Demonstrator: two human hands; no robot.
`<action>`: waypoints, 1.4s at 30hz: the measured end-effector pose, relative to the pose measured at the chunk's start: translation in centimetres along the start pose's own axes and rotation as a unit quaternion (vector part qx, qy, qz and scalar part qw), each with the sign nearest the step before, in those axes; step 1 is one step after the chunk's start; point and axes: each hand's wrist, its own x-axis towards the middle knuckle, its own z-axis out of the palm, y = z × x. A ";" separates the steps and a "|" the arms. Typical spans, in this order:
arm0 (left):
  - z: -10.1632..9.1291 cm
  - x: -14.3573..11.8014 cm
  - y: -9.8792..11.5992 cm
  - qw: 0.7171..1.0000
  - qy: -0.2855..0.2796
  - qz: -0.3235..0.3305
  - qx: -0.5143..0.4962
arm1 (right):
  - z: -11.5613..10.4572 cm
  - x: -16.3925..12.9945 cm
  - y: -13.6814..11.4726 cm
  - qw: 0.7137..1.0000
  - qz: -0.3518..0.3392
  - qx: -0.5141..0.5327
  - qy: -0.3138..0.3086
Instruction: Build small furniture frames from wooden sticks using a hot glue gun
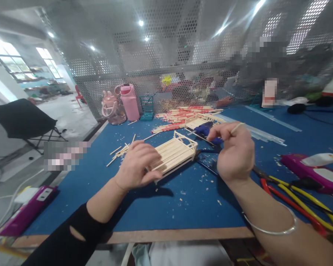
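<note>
A miniature bed built of thin wooden sticks (173, 153) stands on the blue tabletop, its raised end rail facing away to the right. My left hand (140, 162) grips the near left end, fingers over the top and thumb along the side. To the right, my right hand (234, 151) is lifted above the table, its fingers curled together. A thin pale strip shows by its knuckles; I cannot make out what the fingers hold, if anything. Just beyond that hand lies a blue glue gun (204, 130), partly hidden by the fingers.
Behind are a second stick model (195, 121) and a heap of red-tipped sticks (177, 115). Loose stick pieces (122, 150) lie left. Clear glue sticks (263, 135), red-and-yellow-handled pliers (291, 199) and a purple power strip (319, 175) are right. Pink bottles (130, 103) stand by the mesh.
</note>
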 end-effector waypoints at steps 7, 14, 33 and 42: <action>-1.8 -1.0 2.5 0.905 0.197 -0.378 0.004 | 0.3 0.0 0.6 0.993 0.078 -0.086 -0.029; 1.2 -3.8 9.2 0.845 0.060 -0.518 -0.120 | 0.7 -0.9 3.3 0.958 0.238 -0.099 -0.126; -0.3 -2.4 12.5 0.727 0.293 -0.550 -0.289 | -0.6 -1.1 -3.6 0.973 -0.044 -0.182 -0.136; 0.3 -3.2 13.2 0.739 0.293 -0.540 -0.277 | 1.9 -3.5 -7.3 0.934 -0.062 -0.157 -0.313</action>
